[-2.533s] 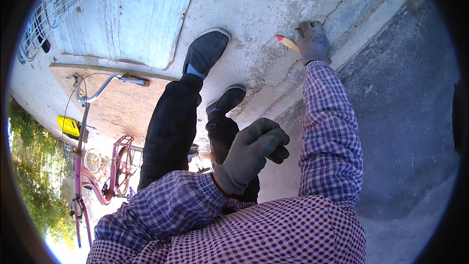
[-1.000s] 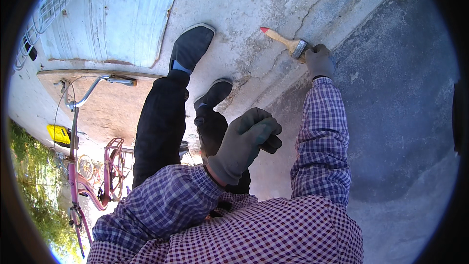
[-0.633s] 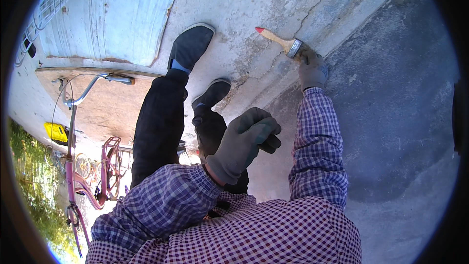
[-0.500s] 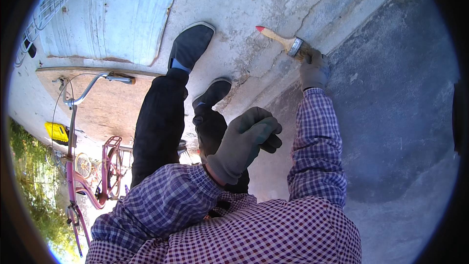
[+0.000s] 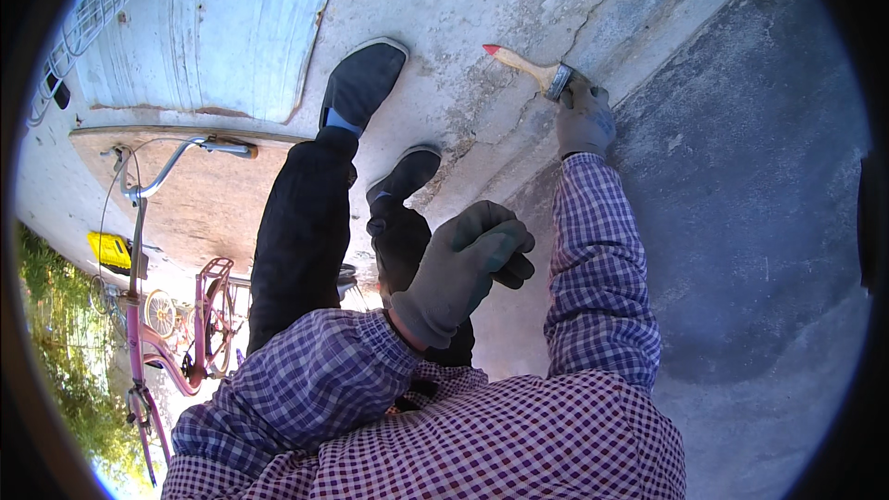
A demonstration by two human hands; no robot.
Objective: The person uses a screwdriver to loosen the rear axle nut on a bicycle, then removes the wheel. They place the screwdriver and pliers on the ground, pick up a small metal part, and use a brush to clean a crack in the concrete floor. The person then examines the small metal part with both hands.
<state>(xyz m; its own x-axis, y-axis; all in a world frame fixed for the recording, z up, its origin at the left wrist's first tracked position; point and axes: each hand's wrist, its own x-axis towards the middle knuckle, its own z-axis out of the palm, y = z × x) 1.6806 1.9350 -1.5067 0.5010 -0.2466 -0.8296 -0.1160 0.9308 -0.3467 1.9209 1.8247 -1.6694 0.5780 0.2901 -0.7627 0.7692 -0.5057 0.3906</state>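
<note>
A flat paintbrush [image 5: 524,67] with a pale wooden handle, a red tip and a metal ferrule lies slanted over the concrete ledge at the wall's foot. My right hand [image 5: 585,120], in a grey work glove, is closed around its bristle end, so the bristles are mostly hidden. The handle points away to the upper left. My left hand [image 5: 468,264], gloved in grey and dark green, hovers in front of my body with its fingers curled in. No object shows in it.
A dark grey wall surface [image 5: 741,176] fills the right side. My dark shoes [image 5: 366,79] stand on the cracked concrete floor [image 5: 463,0]. To the left are a whitish board [image 5: 204,28], a brown board [image 5: 204,194], a pink bicycle [image 5: 153,352] and a wire basket [image 5: 97,5].
My right hand has shifted slightly up and to the left, and the paintbrush has moved a little with it. My left hand has stayed in place.
</note>
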